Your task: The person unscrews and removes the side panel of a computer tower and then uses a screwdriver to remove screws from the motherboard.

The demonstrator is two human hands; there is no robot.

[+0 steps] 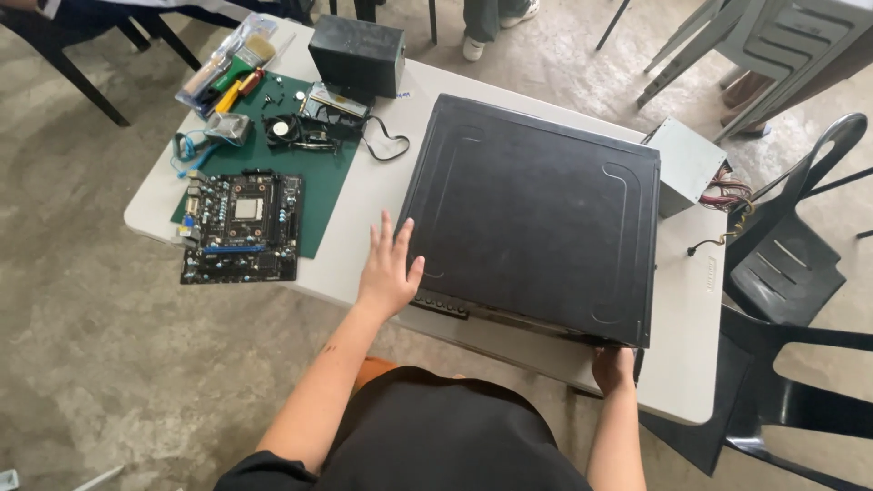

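Note:
A black computer case (536,214) lies on its side on a white table (364,195), its flat side panel facing up. My left hand (389,268) rests flat with fingers spread against the case's near left edge. Down at the near right corner, my right hand (613,366) curls around the case from below; its fingers are partly hidden. A bare motherboard (242,227) lies at the table's left end, partly on a green mat (300,168).
On the mat lie a small cooling fan (289,130), a drive (335,102), a cable (386,141), brushes and screwdrivers in a clear pack (227,68). A black box (356,56) stands behind. A grey power supply (684,165) with wires sits right. Black chair (782,273) beside the table.

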